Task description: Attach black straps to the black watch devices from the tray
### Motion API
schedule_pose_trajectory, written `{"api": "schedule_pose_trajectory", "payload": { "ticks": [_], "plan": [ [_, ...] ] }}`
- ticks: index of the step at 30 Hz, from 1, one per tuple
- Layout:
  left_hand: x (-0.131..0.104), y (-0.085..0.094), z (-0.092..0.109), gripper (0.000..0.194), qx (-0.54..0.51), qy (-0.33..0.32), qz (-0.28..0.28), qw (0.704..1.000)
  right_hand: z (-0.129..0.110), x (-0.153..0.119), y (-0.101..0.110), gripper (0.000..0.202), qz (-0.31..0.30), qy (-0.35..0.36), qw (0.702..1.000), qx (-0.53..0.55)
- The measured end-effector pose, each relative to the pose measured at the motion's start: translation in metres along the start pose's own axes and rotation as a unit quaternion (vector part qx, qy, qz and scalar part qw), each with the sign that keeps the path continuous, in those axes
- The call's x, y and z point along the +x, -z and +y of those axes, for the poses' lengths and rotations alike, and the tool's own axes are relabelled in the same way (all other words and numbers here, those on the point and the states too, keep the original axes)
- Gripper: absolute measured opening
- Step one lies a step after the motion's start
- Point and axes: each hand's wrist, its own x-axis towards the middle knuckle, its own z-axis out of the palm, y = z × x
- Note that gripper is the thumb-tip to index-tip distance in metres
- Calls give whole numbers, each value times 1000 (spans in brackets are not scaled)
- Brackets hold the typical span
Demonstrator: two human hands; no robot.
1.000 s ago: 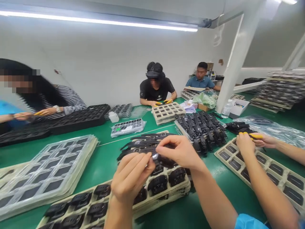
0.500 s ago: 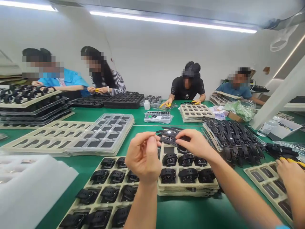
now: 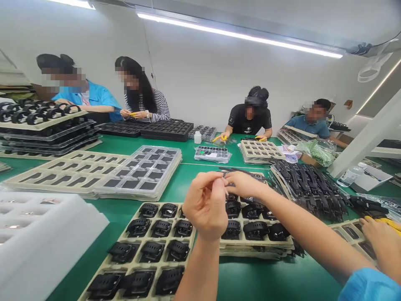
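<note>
My left hand [image 3: 205,205] and my right hand [image 3: 247,184] meet fingertip to fingertip above the green table [image 3: 194,173]. Together they pinch a black watch strap [image 3: 231,184], which the fingers mostly hide. Right under the hands lies a stack of beige trays [image 3: 283,243] filled with black watch bodies [image 3: 255,229]. A second beige tray [image 3: 129,241] with several more watch bodies sits nearer me on the left. Loose black straps [image 3: 241,172] lie just beyond my hands.
A big pile of black straps [image 3: 308,184] lies to the right. A co-worker's hand [image 3: 380,240] with a yellow tool [image 3: 388,222] works at the right edge. Clear blister trays [image 3: 145,175] and white foam [image 3: 40,234] are on the left. Several people sit across the table.
The view has swung left and down a little. My hands have drawn closer together, the left one rising to meet the right at the strap.
</note>
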Motion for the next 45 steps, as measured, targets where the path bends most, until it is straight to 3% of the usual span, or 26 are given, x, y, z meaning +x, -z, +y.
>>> {"api": "schedule_pose_trajectory", "payload": {
  "ticks": [3, 7, 10, 13, 19, 22, 26, 29, 31, 33, 36, 40, 42, 43, 45],
  "plan": [
    [-2, 0, 0, 12, 18, 12, -13, 1000, 17, -22, 15, 15, -7, -82, 995, -59],
    [-3, -2, -1, 12, 21, 24, -29, 999, 43, -49, 12, 27, -76, -203, 969, -115],
    [-4, -3, -2, 12, 29, 26, -41, 998, 52, -59, 7, 30, -103, -224, 963, -112],
    [-5, -4, -3, 13, 26, 29, -53, 998, 51, -64, 12, 23, -88, -212, 969, -92],
    [-6, -4, -14, 12, 89, 83, -135, 983, 37, -74, 33, 13, 50, -156, 986, -41],
    [-4, -6, -24, 13, 151, 121, -219, 956, 28, -74, 41, 16, 119, -121, 985, -27],
    [-1, -8, -33, 31, 253, 107, -324, 905, 18, -74, 56, 14, 195, -43, 979, -38],
    [1, -9, -29, 45, 266, 108, -383, 878, 6, -84, 71, 17, 277, 83, 956, -47],
    [1, -10, -20, 43, 226, 141, -412, 871, -6, -96, 80, 21, 335, 177, 924, -47],
    [0, -14, -7, 37, 168, 193, -427, 867, -19, -111, 87, 23, 361, 229, 903, -45],
    [-6, -23, 10, 31, 46, 298, -436, 848, -32, -136, 90, 23, 346, 245, 905, -29],
    [-23, -35, 14, 19, -120, 467, -441, 757, -20, -162, 72, 23, 332, 217, 918, 16],
    [-28, -38, 8, 13, -151, 517, -390, 747, -4, -169, 50, 38, 391, 177, 902, 42],
    [-28, -38, 4, 12, -165, 531, -346, 756, 3, -170, 36, 50, 436, 156, 884, 68],
    [-24, -38, -2, 14, -206, 545, -238, 777, 14, -169, 2, 52, 529, 111, 831, 128]
  ]
}}
